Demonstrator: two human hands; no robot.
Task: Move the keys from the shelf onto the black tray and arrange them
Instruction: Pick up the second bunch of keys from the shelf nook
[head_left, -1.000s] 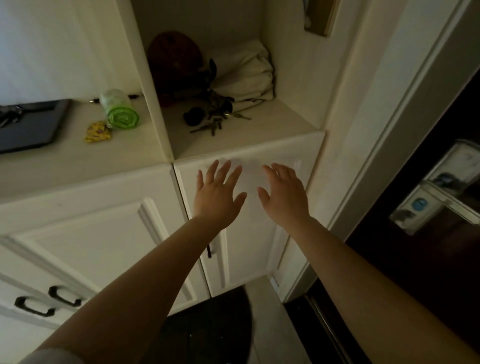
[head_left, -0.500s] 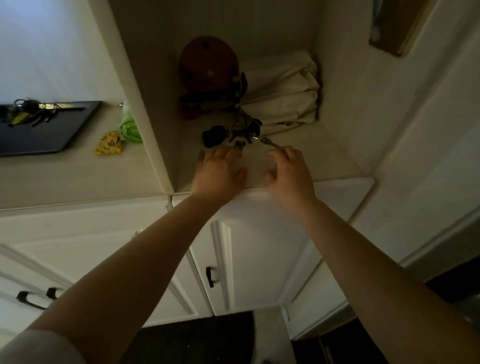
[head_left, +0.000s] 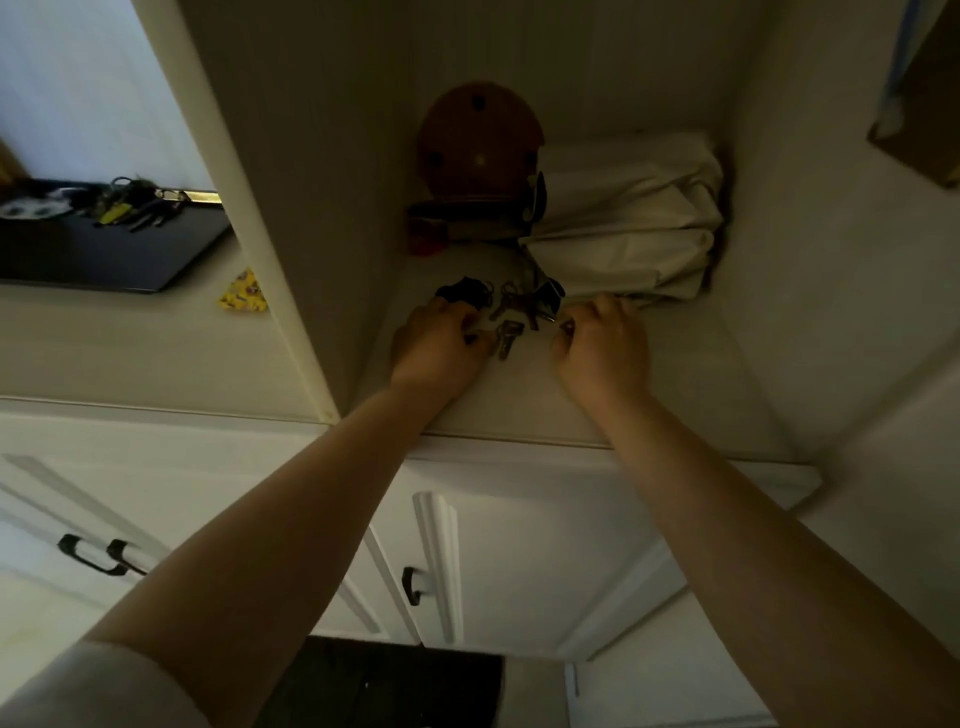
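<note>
Two hands on the shelf: left hand fingers curled beside one loose key; right hand pinches another key (keys bunch just beyond).

The light is dim, brightest on the pale wall at upper left. A cream built-in unit fills the view: a vertical divider panel separates a countertop on the left from a recessed alcove with a beadboard back panel. Below sit white panelled cabinet doors with 3 black handles visible. At the bottom a dark mat lies on a pale floor.
</note>
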